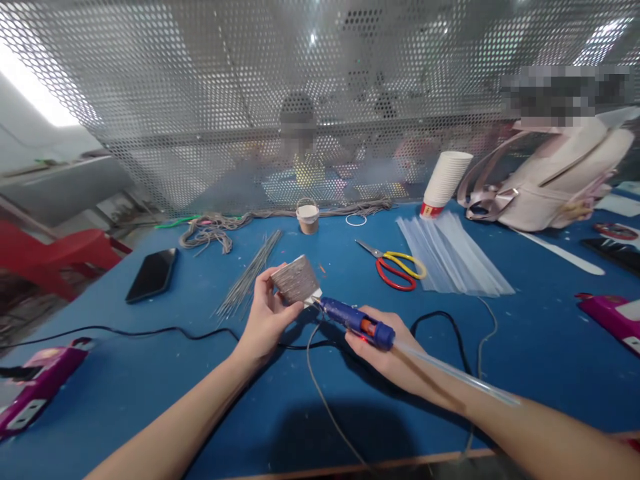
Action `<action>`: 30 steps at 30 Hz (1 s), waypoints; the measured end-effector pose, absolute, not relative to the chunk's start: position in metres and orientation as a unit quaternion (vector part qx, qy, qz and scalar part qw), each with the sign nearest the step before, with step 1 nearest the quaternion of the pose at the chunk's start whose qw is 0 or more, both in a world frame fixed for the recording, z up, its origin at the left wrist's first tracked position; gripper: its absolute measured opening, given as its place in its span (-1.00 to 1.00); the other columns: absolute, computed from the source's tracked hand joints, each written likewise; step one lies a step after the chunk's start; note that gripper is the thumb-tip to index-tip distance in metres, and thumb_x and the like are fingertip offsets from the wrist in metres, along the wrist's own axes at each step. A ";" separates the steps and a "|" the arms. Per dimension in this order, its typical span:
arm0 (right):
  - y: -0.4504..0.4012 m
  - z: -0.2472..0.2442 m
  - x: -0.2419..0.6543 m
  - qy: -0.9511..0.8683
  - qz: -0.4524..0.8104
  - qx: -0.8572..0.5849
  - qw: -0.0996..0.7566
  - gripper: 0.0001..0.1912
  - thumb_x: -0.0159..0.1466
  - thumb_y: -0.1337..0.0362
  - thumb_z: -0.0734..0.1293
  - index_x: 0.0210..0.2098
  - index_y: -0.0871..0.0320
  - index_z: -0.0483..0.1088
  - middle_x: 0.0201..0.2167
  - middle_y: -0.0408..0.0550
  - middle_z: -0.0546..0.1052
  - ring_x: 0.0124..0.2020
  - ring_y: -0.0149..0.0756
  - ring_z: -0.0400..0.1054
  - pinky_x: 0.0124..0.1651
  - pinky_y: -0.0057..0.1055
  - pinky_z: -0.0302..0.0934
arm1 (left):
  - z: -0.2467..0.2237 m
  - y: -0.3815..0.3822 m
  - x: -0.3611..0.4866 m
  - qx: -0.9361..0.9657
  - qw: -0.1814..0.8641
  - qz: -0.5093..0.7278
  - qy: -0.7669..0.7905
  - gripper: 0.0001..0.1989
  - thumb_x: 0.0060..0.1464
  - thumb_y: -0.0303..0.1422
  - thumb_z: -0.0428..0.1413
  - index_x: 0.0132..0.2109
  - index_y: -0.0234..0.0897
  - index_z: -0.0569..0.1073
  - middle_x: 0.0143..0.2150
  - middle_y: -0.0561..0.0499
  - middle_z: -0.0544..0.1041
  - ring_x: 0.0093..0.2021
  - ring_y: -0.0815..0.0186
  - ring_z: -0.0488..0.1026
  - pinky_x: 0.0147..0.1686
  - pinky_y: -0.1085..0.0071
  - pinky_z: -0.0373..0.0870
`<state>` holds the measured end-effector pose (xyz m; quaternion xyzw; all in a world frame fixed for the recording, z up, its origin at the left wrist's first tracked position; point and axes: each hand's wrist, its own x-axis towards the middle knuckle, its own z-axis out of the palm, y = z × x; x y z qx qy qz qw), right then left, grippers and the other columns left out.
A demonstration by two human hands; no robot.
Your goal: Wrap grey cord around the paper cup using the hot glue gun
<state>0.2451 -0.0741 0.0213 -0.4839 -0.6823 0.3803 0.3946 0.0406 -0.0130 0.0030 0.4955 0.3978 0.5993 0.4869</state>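
Above the blue desk (pixel 125 373), the left hand (pixel 267 317) has its fingers closed on a grey, ribbed, white-edged piece (pixel 296 277); the right hand (pixel 385 347) grips a blue, cylindrical glue gun (pixel 350 317), its tip at that edge, contact unclear. A slip could burn the nearby left thumb. The long, clear glue stick (pixel 465 377) behind might catch the forearm and tilt the gun. A black cable (pixel 100 327) runs beneath; red-and-yellow-handled scissors (pixel 381 256) and clear plastic strips (pixel 453 257) lie beyond.

Two hands (pixel 266 315) (pixel 393 365), one glue gun (pixel 345 314), one backpack (pixel 543 197)
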 end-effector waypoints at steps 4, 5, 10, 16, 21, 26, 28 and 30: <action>-0.076 0.021 0.244 -0.695 0.363 -0.478 0.395 -0.82 0.18 0.20 0.26 -0.50 0.11 0.22 -0.59 -0.23 0.28 -0.58 -0.43 0.11 -0.47 -0.47 0.06 | 0.005 -0.015 0.042 0.499 0.487 0.591 0.404 -0.42 -0.24 -0.41 0.33 -0.04 -0.08 0.30 0.08 0.01 0.36 -0.03 0.27 0.43 0.06 0.22 0.39; -0.076 0.021 0.244 -0.696 0.365 -0.479 0.391 -0.81 0.18 0.20 0.26 -0.51 0.11 0.21 -0.59 -0.23 0.28 -0.59 -0.44 0.11 -0.48 -0.47 0.06 | 0.005 -0.016 0.042 0.501 0.486 0.592 0.403 -0.42 -0.24 -0.41 0.34 -0.04 -0.09 0.29 0.09 0.01 0.36 -0.02 0.27 0.43 0.06 0.22 0.39; -0.076 0.017 0.243 -0.714 0.332 -0.477 0.391 -0.81 0.18 0.22 0.25 -0.53 0.11 0.21 -0.60 -0.21 0.31 -0.58 -0.43 0.15 -0.49 -0.49 0.06 | 0.004 -0.017 0.043 0.519 0.475 0.591 0.394 -0.41 -0.19 -0.39 0.33 -0.01 -0.10 0.26 0.14 -0.04 0.33 0.00 0.25 0.44 0.03 0.20 0.44; -0.076 0.014 0.241 -0.730 0.283 -0.472 0.405 -0.79 0.19 0.28 0.24 -0.54 0.10 0.16 -0.64 -0.23 0.28 -0.62 -0.45 0.12 -0.51 -0.51 0.04 | -0.003 -0.016 0.041 0.544 0.430 0.604 0.394 -0.42 -0.21 -0.37 0.34 -0.05 -0.11 0.25 0.29 -0.11 0.18 0.07 0.21 0.41 0.02 0.20 0.46; -0.077 0.005 0.239 -0.749 0.245 -0.455 0.414 -0.84 0.18 0.32 0.24 -0.51 0.11 0.18 -0.61 -0.21 0.33 -0.61 -0.45 0.13 -0.48 -0.51 0.06 | -0.006 -0.016 0.042 0.558 0.404 0.607 0.397 -0.45 -0.19 -0.38 0.33 -0.07 -0.13 0.24 0.32 -0.14 0.13 0.13 0.17 0.38 0.01 0.19 0.47; -0.077 0.002 0.239 -0.760 0.210 -0.445 0.424 -0.85 0.18 0.34 0.23 -0.51 0.11 0.18 -0.62 -0.22 0.31 -0.62 -0.46 0.11 -0.49 -0.52 0.05 | -0.006 -0.017 0.043 0.558 0.406 0.602 0.401 -0.44 -0.18 -0.37 0.33 -0.05 -0.13 0.24 0.33 -0.16 0.11 0.13 0.17 0.38 -0.01 0.20 0.48; -0.077 0.003 0.240 -0.759 0.203 -0.449 0.425 -0.84 0.19 0.34 0.23 -0.51 0.11 0.17 -0.63 -0.23 0.30 -0.63 -0.47 0.10 -0.50 -0.52 0.04 | -0.006 -0.016 0.042 0.556 0.407 0.602 0.404 -0.44 -0.19 -0.36 0.33 -0.06 -0.13 0.23 0.32 -0.16 0.12 0.11 0.17 0.40 -0.02 0.20 0.48; -0.077 0.003 0.240 -0.761 0.196 -0.449 0.426 -0.84 0.19 0.34 0.23 -0.51 0.11 0.18 -0.63 -0.24 0.30 -0.64 -0.47 0.10 -0.51 -0.52 0.04 | -0.007 -0.016 0.042 0.554 0.407 0.602 0.407 -0.44 -0.19 -0.36 0.33 -0.06 -0.13 0.24 0.32 -0.16 0.12 0.10 0.17 0.41 -0.01 0.19 0.48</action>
